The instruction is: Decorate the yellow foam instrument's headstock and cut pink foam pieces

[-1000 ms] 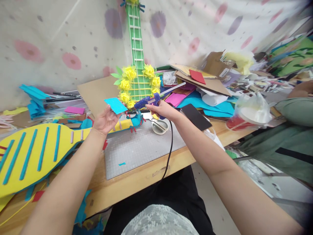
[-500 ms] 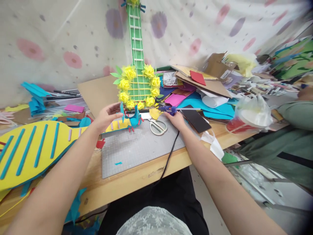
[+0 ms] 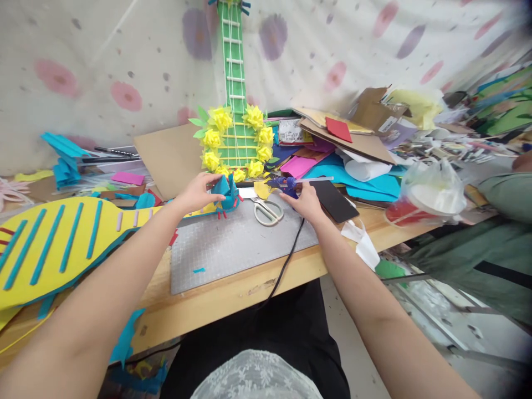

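Observation:
My left hand (image 3: pixel 199 195) pinches a blue foam piece (image 3: pixel 222 186) at the head end of a yellow guitar-shaped craft (image 3: pixel 83 238). The head is blue with small red pegs on its edge. My right hand (image 3: pixel 308 201) has its fingers and thumb around a blue glue gun (image 3: pixel 290 185), whose clear glue stick sticks out to the right. Beside the glue gun is a yellow scrap (image 3: pixel 261 189). Between my hands, white-handled scissors (image 3: pixel 269 213) lie on the grey cutting mat (image 3: pixel 233 249).
A green guitar craft with yellow flowers (image 3: pixel 235 83) stands against the curtain. A black phone (image 3: pixel 334 200) lies right of my right hand, near a bagged red-and-white bucket (image 3: pixel 426 199). Paper and cardboard (image 3: pixel 366 144) are piled behind. A black cord (image 3: pixel 286 266) crosses the mat. A person's sleeve (image 3: pixel 505 183) shows at right.
My left hand has brought the blue foam piece right, against the guitar's blue head. My right hand has shifted slightly right around the glue gun, which stays about where it was.

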{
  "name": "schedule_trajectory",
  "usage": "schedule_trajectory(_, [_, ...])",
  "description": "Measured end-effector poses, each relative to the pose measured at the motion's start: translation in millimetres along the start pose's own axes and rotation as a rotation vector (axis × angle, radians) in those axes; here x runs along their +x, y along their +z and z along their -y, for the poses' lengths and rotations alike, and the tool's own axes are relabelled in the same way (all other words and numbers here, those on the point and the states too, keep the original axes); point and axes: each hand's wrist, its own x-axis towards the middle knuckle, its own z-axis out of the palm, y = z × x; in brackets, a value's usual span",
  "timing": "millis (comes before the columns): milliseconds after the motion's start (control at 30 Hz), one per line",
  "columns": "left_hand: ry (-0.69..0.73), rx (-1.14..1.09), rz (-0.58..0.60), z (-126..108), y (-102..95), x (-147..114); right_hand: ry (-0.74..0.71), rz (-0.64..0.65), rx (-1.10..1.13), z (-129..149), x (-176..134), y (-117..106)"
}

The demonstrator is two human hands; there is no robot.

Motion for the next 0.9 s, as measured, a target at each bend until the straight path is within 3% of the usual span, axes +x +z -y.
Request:
schedule_trajectory(167, [-0.008,0.026,0.03,5.4,4.3,5.0,-0.068,-0.242,0.02,2.3,-21.5,-4.2])
schedule_trajectory(233, [-0.003,0.027,0.026,9.4,6.1,4.4,-0.093,-0.271,0.014,6.8,-33.7,-2.4])
schedule_trajectory(400, [0.014,0.035,0.015,17.5,9.8,2.3,-0.263,-0.099,0.067,25.5,-50.7,1.8])
schedule_trajectory(600, [0.017,0.181,0.017,17.1,11.8,2.9,-0.264,0.017,0.115,46.7,-44.5,8.5])
schedule_trajectory(900, [0.049,0.439,0.034,8.8,17.7,-3.4,-0.097,0.407,0.712,82.2,-27.7,46.5])
